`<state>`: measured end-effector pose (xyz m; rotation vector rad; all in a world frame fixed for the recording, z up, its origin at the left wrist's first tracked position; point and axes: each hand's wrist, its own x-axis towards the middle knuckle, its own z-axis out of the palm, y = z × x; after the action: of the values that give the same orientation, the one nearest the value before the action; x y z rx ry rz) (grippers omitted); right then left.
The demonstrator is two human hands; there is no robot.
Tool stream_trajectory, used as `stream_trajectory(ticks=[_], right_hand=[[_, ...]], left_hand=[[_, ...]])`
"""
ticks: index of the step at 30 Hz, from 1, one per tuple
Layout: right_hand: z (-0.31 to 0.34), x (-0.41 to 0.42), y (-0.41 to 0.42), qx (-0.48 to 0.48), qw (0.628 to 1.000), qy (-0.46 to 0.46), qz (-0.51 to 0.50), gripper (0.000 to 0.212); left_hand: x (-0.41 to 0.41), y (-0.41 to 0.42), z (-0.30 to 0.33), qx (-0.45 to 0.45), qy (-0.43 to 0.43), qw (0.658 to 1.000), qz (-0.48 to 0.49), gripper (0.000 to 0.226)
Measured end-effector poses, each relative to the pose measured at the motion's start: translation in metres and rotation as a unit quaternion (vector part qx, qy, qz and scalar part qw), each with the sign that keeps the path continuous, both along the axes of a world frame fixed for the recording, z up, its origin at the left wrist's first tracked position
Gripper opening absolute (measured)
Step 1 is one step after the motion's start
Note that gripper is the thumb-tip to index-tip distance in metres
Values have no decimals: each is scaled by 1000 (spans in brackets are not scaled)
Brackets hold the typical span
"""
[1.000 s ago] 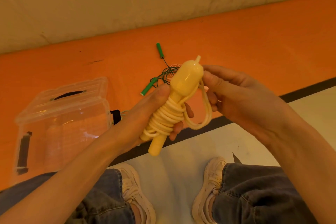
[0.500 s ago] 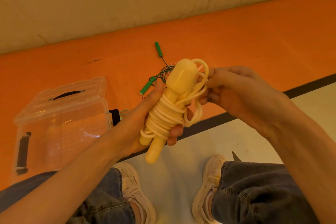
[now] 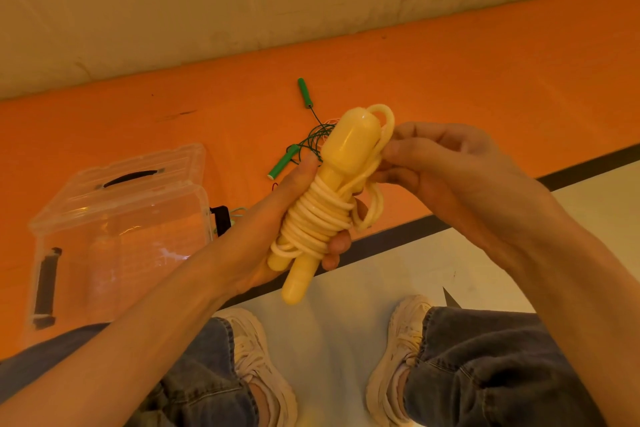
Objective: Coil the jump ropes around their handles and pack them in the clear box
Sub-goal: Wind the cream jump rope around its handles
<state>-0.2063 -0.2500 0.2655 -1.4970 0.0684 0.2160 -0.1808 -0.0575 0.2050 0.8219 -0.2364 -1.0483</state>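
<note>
1. Your left hand (image 3: pixel 277 218) is wrapped around the yellow jump rope (image 3: pixel 322 215): thumb along the near side of the bundle, fingertips curling out from behind it on the right.
2. The rope's cord is wound in many close turns around the two yellow handles (image 3: pixel 346 152), which lie side by side and tilt up toward the right. The fat end of one handle points away from you; the slim ends stick out below your left hand.
3. Your right hand (image 3: pixel 446 170) pinches the last loose stretch of cord just beside the fat handle end, thumb and fingers pressed together on it. One loop arcs over the top of that handle, and another hangs slack below your fingers.
4. The whole bundle is held in the air above the boundary between the orange mat (image 3: pixel 485 87) and the pale floor (image 3: pixel 346 340), in front of your knees.
5. The clear box (image 3: pixel 114 243) stands on the mat to your left, well apart from the bundle, with its lid (image 3: pixel 138 170) tipped back and dark latches on its sides.
6. A green jump rope (image 3: pixel 304 146) lies uncoiled on the mat beyond your hands, its thin cord tangled between two green handles.
7. Your jeans and pale sneakers (image 3: pixel 252 357) fill the bottom of the view.
</note>
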Motion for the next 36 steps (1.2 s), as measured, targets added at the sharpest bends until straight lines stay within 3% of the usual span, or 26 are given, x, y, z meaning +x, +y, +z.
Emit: stream_trajectory(ticks=[6, 13, 19, 28, 36], right_hand=[[2, -3, -4, -32, 999, 1, -1, 20], [7, -5, -4, 19, 999, 9, -35, 30], [8, -6, -3, -33, 996, -14, -80, 32], [5, -6, 3, -60, 990, -32, -125, 18], [4, -5, 2, 46, 997, 5, -64, 21]], left_hand=[[0, 0, 0, -6, -20, 999, 29, 58], [1, 0, -1, -35, -14, 999, 31, 57], [-2, -1, -1, -42, -17, 999, 24, 55], [1, -2, 0, -49, -14, 998, 34, 59], [-2, -4, 2, 12, -78, 996, 50, 56]])
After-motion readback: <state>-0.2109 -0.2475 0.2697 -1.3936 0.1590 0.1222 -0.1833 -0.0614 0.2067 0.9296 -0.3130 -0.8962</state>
